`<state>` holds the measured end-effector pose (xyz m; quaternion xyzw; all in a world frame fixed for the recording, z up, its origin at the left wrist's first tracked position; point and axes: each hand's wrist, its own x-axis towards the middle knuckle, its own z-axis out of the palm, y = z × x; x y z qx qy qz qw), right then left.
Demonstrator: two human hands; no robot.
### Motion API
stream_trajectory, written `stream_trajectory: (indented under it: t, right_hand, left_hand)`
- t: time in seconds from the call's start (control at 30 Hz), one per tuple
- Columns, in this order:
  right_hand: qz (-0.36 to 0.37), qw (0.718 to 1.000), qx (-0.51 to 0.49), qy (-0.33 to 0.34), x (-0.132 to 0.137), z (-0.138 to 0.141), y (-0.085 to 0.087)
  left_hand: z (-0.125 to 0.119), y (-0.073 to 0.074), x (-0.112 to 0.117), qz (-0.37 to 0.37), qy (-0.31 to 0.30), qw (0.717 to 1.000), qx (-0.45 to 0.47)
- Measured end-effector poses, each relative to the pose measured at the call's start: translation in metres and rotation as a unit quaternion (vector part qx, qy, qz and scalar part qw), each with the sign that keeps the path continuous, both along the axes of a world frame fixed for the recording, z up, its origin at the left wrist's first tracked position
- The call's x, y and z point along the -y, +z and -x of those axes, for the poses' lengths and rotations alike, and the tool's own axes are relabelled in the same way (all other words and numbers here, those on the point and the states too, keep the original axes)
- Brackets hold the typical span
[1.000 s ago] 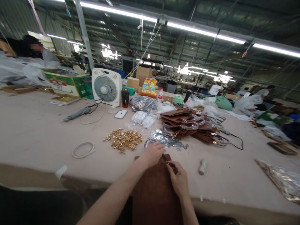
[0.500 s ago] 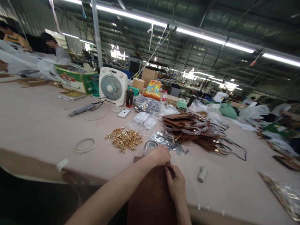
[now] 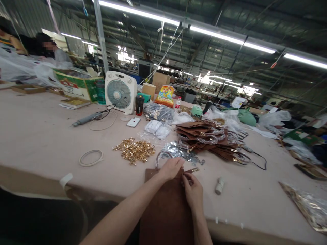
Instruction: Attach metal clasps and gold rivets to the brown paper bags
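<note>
A flat brown bag hangs over the front edge of the table, its top lying on the surface. A looped handle in clear wrap stands at its upper end. My left hand is closed over the bag's top edge, its fingertips partly hidden. At the upper right corner my right hand pinches thumb against fingers; whatever lies between them is too small to make out. A short brown strap with a gold metal end sticks out to the right just above these fingers.
Left of the bag lies a heap of gold clasps; beyond it are flat silver pieces. Stacked brown bags lie to the right, near a grey spool. A tape ring, electric screwdriver, phone and fan are leftward.
The strap with the gold end now shows beyond my right fingers, where it was hidden before. My hands stay at the bag's top, and the view has shifted slightly.
</note>
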<state>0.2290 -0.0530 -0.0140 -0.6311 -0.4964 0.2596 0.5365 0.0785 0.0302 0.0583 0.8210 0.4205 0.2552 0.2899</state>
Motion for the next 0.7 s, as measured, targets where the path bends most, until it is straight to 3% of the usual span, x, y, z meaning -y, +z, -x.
stream_trajectory:
  t: [0.23,0.43,0.7]
  right_hand:
    - [0.014,0.999,-0.043,-0.016,-0.008,-0.006,-0.002]
    - [0.026,0.999,-0.026,-0.006,-0.008,-0.009,-0.008]
    - [0.009,1.000,-0.005,-0.005,-0.008,-0.006,-0.009]
  left_hand:
    - [0.031,-0.013,0.016,-0.004,0.096,0.988,-0.122]
    - [0.022,-0.019,0.012,-0.019,0.100,0.976,-0.194]
    - [0.029,-0.031,-0.001,-0.010,0.073,0.986,-0.153]
